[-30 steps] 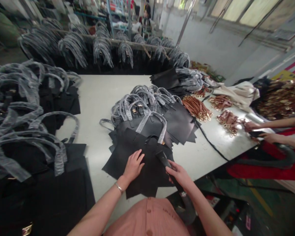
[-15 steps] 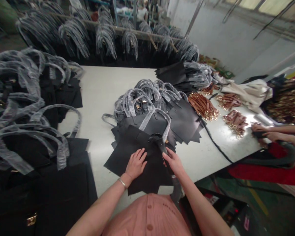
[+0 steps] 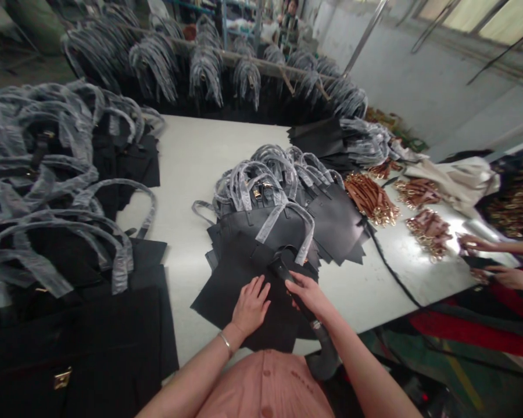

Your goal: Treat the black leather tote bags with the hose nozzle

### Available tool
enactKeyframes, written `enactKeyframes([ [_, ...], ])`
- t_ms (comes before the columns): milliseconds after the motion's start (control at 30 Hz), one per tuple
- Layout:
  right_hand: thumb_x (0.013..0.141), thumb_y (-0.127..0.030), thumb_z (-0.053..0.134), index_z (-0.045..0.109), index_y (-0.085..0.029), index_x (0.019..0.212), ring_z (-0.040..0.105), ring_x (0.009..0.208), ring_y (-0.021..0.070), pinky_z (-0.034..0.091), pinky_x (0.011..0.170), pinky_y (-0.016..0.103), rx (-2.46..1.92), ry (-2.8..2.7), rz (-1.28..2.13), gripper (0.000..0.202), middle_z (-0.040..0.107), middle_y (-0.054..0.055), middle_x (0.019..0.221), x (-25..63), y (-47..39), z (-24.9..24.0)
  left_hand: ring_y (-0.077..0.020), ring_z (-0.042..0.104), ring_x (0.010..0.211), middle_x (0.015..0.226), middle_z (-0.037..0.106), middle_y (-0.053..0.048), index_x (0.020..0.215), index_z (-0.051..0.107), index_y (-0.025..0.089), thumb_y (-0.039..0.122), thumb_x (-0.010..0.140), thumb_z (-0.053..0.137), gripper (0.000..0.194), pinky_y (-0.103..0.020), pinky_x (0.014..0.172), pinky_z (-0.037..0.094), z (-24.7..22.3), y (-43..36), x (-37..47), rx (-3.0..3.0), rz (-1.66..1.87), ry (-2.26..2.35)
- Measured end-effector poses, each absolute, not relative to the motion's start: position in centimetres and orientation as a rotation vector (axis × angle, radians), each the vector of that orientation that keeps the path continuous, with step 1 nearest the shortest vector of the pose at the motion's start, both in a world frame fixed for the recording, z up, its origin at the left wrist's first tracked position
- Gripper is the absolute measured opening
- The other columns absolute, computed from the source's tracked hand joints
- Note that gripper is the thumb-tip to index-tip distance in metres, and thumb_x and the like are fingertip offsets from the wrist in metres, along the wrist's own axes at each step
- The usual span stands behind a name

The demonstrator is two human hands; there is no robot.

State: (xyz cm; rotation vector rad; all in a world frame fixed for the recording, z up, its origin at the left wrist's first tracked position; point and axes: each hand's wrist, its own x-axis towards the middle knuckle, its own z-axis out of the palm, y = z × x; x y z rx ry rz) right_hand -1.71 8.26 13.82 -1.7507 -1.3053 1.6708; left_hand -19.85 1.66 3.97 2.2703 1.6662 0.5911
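Note:
A flat black leather-like bag panel (image 3: 230,296) lies in front of me on the table, with a plastic-wrapped handle (image 3: 307,235) at its far edge. My left hand (image 3: 251,307) rests on the panel, fingers stretched out and lying flat. My right hand (image 3: 305,293) is closed around a black handheld tool with a thick hose (image 3: 283,270); its exact kind I cannot make out. The tool's head is over the panel near the handle. Just beyond lies a pile of black bag pieces (image 3: 340,215) with plastic-wrapped handles and gold-coloured clasps.
At left, black bags (image 3: 91,319) with wrapped handles are heaped. Bundles of brown straps (image 3: 370,197) with gold hooks lie right, near a dark cord (image 3: 387,264). A co-worker's hands (image 3: 501,276) are at the right edge. Behind, wrapped handles (image 3: 204,72) hang on a rack.
The view has shifted, so the scene sits further right and slightly lower. The tool's head has moved slightly over the panel. My left hand stays on it.

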Motion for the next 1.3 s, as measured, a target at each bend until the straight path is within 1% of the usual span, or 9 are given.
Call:
enactKeyframes([
  [233,0.084,-0.044,0.059,0.049,-0.023,0.135,0.059,0.051,0.0118,0.05,0.047,0.023,-1.742,-1.455,1.519,0.057,0.066,0.0,0.078,-4.0,10.5,13.8,-0.0289,0.039,0.131,0.145,0.041,-0.012,0.133,0.047,0.021,0.026,0.088,0.053,0.046,-0.046,0.1,0.038,4.0,1.5,-19.9,2.264,0.599,1.661],
  [433,0.076,-0.039,0.069,0.067,-0.021,0.118,0.061,0.046,0.0145,0.052,0.051,0.028,-1.686,-1.667,1.592,0.046,0.071,0.0,0.072,-5.7,9.2,14.4,-0.0305,0.042,0.127,0.13,0.053,-0.013,0.125,0.053,0.019,0.028,0.088,0.053,0.038,-0.048,0.1,0.037,3.6,1.4,-19.8,2.238,0.617,1.645],
  [533,0.075,-0.037,0.07,0.069,-0.021,0.115,0.069,0.072,0.0228,0.055,0.07,0.034,-1.697,-1.708,1.514,0.044,0.074,0.004,0.086,-7.6,10.0,13.5,-0.0303,0.042,0.126,0.125,0.055,-0.013,0.117,0.057,0.019,0.027,0.088,0.053,0.031,-0.048,0.1,0.038,3.7,1.5,-19.8,2.227,0.623,1.633],
  [700,0.077,-0.037,0.067,0.063,-0.017,0.124,0.059,0.114,0.027,0.042,0.102,0.038,-1.633,-1.72,1.408,0.051,0.067,0.009,0.121,-10.0,11.6,13.0,-0.03,0.04,0.128,0.128,0.053,-0.014,0.118,0.056,0.016,0.026,0.087,0.054,0.032,-0.048,0.1,0.038,4.1,1.6,-19.9,2.213,0.607,1.629],
  [900,0.081,-0.041,0.062,0.055,-0.022,0.132,0.068,0.079,0.0223,0.056,0.071,0.033,-1.574,-1.693,1.457,0.054,0.073,0.005,0.1,-7.5,9.7,15.8,-0.0277,0.046,0.119,0.13,0.052,-0.01,0.12,0.055,0.021,0.024,0.088,0.052,0.033,-0.046,0.096,0.042,4.4,1.9,-20.0,2.141,0.652,1.656],
  [1000,0.08,-0.042,0.064,0.053,-0.021,0.133,0.062,0.057,0.017,0.053,0.055,0.029,-1.579,-1.638,1.594,0.057,0.073,0.004,0.092,-5.8,8.4,17.1,-0.0228,0.055,0.103,0.114,0.06,-0.008,0.107,0.061,0.022,0.021,0.09,0.049,0.021,-0.04,0.091,0.046,4.8,3.6,-20.7,2.07,0.679,1.722],
  [1067,0.079,-0.043,0.065,0.052,-0.02,0.133,0.06,0.055,0.0158,0.051,0.051,0.027,-1.594,-1.569,1.626,0.06,0.072,0.005,0.093,-5.2,7.7,17.7,-0.0228,0.053,0.109,0.118,0.058,-0.008,0.111,0.059,0.02,0.02,0.089,0.052,0.023,-0.04,0.097,0.043,5.4,5.6,-21.7,2.029,0.731,1.848],
  [1167,0.075,-0.049,0.068,0.048,-0.016,0.135,0.06,0.057,0.016,0.05,0.051,0.027,-1.621,-1.454,1.622,0.071,0.071,0.006,0.095,-4.8,6.7,18.3,-0.0296,0.039,0.127,0.137,0.043,-0.014,0.133,0.042,0.016,0.027,0.079,0.068,0.06,-0.048,0.107,0.032,6.5,8.8,-23.6,1.883,0.745,2.174],
  [1300,0.065,-0.058,0.074,0.043,-0.014,0.136,0.062,0.059,0.0168,0.052,0.052,0.026,-1.701,-1.299,1.637,0.089,0.07,0.009,0.108,-3.9,5.7,18.0,-0.0325,0.049,0.115,0.128,0.049,-0.017,0.134,0.04,0.012,0.049,0.058,0.083,0.095,-0.047,0.097,0.042,7.5,11.0,-25.4,1.65,0.566,2.347],
])
